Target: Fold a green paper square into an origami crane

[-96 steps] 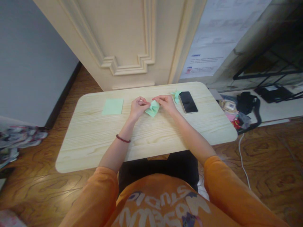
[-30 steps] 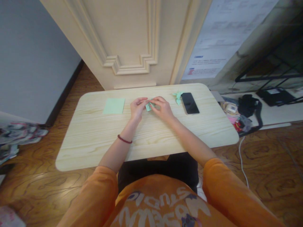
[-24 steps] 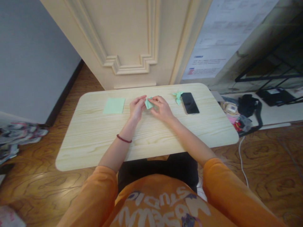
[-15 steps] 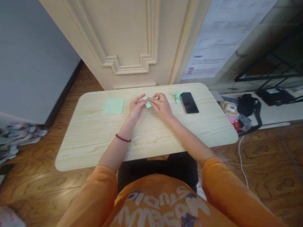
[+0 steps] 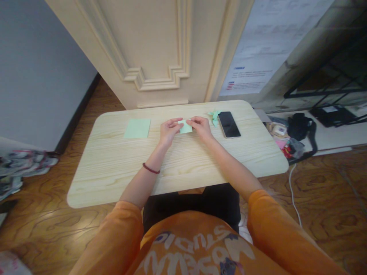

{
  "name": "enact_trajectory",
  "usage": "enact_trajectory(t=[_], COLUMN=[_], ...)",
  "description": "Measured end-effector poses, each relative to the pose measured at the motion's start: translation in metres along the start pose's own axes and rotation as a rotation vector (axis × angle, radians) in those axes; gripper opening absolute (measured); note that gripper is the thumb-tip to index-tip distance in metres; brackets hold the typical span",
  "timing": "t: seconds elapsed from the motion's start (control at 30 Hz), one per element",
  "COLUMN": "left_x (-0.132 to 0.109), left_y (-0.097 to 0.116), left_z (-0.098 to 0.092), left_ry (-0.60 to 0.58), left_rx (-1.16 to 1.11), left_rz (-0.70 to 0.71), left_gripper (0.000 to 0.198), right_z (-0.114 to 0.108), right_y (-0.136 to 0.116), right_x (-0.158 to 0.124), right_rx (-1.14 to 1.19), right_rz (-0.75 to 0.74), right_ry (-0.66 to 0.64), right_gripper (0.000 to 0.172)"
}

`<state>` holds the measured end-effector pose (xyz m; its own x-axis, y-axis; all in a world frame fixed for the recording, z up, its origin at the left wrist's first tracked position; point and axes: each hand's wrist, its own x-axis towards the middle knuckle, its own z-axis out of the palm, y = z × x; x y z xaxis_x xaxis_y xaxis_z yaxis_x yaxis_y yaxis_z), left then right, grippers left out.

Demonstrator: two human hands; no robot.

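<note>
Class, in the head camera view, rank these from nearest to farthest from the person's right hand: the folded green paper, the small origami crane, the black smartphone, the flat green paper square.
1. Folded green paper: between the hands, touching the right hand.
2. Small origami crane: just past the right hand.
3. Black smartphone: right of the crane.
4. Flat green paper square: far side, beyond the left hand.

1. You wear an orange long-sleeved top [image 5: 183, 229] with loose cuffs and white lettering [image 5: 197, 254] across the chest.
2. A thin dark red beaded bracelet [image 5: 151, 168] circles your left wrist.
3. Your trousers [image 5: 212, 202] are black.
4. Your left hand [image 5: 169, 131] and right hand [image 5: 200, 128] are bare.
</note>
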<state>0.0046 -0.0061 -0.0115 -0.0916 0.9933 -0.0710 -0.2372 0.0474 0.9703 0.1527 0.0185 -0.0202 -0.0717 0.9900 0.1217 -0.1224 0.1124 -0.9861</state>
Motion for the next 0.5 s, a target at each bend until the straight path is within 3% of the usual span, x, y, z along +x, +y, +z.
enact_trajectory(t=[0.23,0.5], left_x=[0.0017,-0.0015], left_y=[-0.0034,0.0014], left_z=[0.0024,0.0027], left_ry=[0.045,-0.022], left_rx=[-0.039,-0.022], left_rz=[-0.084,-0.100], left_gripper=[0.039,0.034], right_z=[0.0001,-0.0081], right_y=[-0.0030,-0.0009], right_x=[-0.0002,0.0057], right_rx=[0.101,0.168], right_rz=[0.041,0.036], right_ry=[0.076,0.173], right_gripper=[0.033,0.032])
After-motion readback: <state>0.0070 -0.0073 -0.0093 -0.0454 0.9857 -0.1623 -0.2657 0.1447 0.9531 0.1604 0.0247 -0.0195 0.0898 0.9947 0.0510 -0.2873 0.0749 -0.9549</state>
